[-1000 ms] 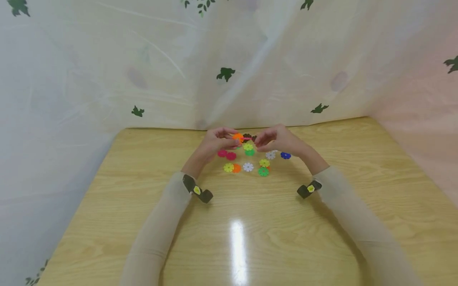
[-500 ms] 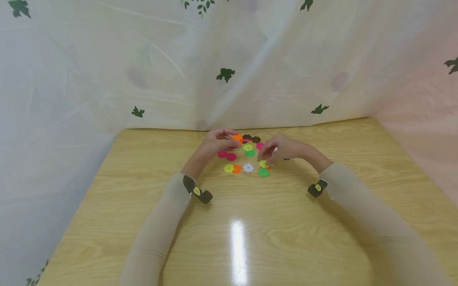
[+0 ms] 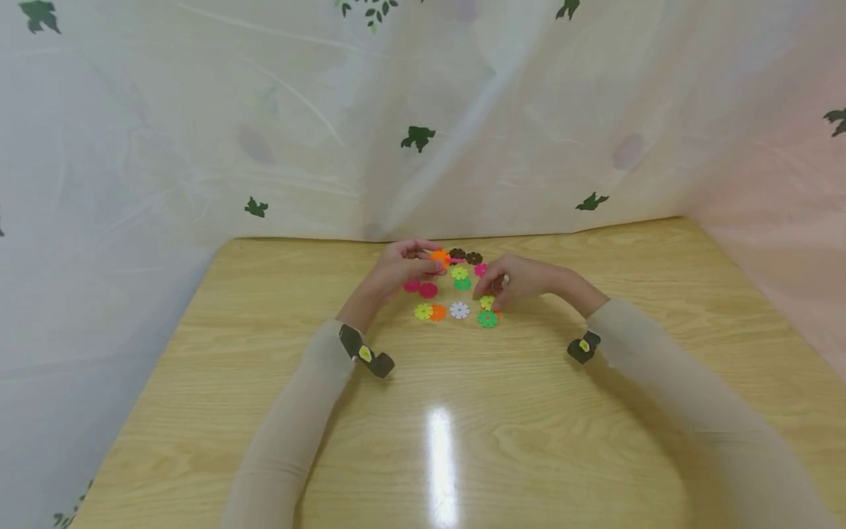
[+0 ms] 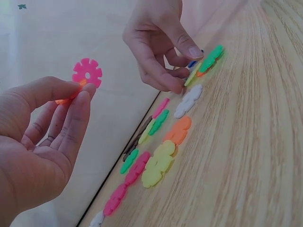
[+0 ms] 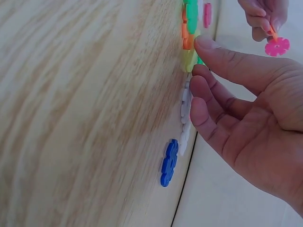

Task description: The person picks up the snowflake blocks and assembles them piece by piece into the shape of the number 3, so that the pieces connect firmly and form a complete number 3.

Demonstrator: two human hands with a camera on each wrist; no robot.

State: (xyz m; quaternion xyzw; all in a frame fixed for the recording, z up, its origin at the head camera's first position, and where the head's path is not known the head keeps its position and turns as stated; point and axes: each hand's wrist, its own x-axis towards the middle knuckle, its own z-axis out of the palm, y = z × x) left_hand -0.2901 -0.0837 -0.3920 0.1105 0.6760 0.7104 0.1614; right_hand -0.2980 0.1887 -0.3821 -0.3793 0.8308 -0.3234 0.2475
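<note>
By the look of it, one join is made and most of the work is left. Beyond and left of the front white disc (image 3: 459,310), the left hand (image 3: 396,268) pinches an orange disc (image 3: 440,258) fitted to a pink disc (image 4: 88,74), both raised off the worktop (image 3: 370,455). Just right of that white disc, the right hand (image 3: 518,278) has its fingertips at a yellow disc (image 3: 487,302); whether that grip has closed on it, I cannot tell. Red discs (image 3: 428,290) and brown discs (image 3: 474,258) lie beyond the white disc, not yet added.
</note>
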